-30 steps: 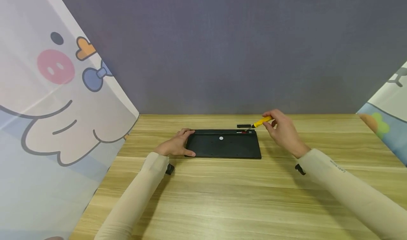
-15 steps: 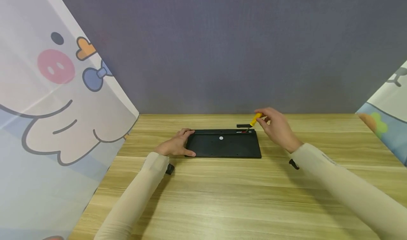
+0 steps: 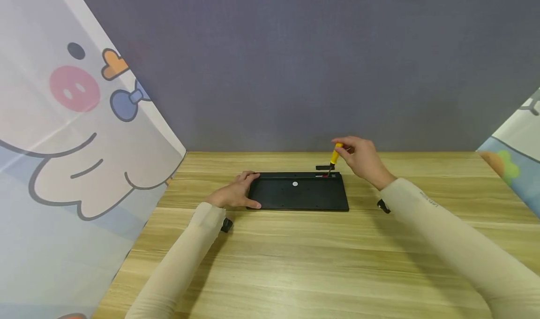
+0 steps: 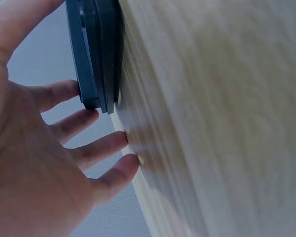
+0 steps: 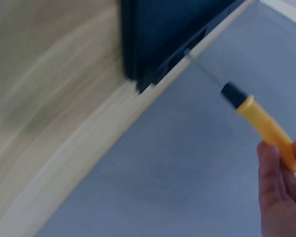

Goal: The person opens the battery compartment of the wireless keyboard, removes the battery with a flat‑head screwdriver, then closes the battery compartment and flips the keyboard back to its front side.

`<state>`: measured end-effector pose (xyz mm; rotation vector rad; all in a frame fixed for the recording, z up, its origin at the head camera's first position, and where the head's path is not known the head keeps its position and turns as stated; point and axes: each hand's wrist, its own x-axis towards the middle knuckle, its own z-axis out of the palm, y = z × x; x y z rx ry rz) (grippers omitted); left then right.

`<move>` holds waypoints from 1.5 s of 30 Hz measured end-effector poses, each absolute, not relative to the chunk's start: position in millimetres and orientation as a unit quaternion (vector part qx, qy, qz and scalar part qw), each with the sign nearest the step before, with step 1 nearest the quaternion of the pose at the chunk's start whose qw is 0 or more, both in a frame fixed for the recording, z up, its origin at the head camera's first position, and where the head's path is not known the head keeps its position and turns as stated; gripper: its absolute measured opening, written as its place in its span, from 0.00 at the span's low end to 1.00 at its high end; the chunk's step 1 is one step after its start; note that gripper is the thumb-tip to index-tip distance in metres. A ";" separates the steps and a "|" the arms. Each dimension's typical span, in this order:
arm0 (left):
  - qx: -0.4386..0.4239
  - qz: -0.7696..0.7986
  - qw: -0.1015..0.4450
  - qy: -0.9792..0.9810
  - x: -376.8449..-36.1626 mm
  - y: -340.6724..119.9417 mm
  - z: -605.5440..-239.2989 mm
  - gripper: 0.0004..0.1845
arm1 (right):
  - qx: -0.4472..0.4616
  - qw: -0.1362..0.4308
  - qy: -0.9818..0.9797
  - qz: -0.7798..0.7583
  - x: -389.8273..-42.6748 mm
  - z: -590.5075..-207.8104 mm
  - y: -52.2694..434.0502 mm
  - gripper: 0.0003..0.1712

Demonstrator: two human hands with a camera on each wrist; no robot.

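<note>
A black keyboard (image 3: pixel 297 192) lies underside up on the wooden table (image 3: pixel 295 262). My left hand (image 3: pixel 241 188) rests on its left end, with straight fingers (image 4: pixel 69 123) touching the edge of the keyboard (image 4: pixel 91 54). My right hand (image 3: pixel 348 152) pinches a yellow-handled screwdriver (image 3: pixel 335 155) and holds it steeply tilted. The tip is down at a recess with a bit of red in the far right corner. In the right wrist view the screwdriver (image 5: pixel 261 123) points its thin shaft at the keyboard's (image 5: pixel 163 34) notch. A small black cover (image 3: pixel 325 167) lies just behind the keyboard.
A grey wall (image 3: pixel 295 65) closes off the back of the table. Cartoon-printed curtains hang at the left (image 3: pixel 63 145) and at the right (image 3: pixel 514 155). Bare wood stretches between the keyboard and the near edge.
My right hand has moved left and up, swinging the screwdriver from nearly flat to steeply upright, with its tip staying at the far right corner. The left hand has not moved.
</note>
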<state>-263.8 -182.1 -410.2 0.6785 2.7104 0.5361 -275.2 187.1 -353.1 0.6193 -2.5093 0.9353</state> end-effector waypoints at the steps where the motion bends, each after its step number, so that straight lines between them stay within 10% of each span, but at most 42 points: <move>1: 0.235 0.186 0.148 0.942 -263.8 -182.1 -410.2 0.55 | 0.214 0.187 -0.897 0.340 -277.1 -352.9 189.7 0.15; 18: 0.230 0.159 0.161 0.946 -263.7 -179.1 -407.8 0.53 | 0.181 0.048 -0.906 0.380 -292.5 -346.6 228.6 0.13; 45: 0.228 0.161 0.179 0.943 -266.0 -183.3 -407.3 0.52 | 0.138 0.019 -0.876 0.461 -297.2 -380.5 260.8 0.12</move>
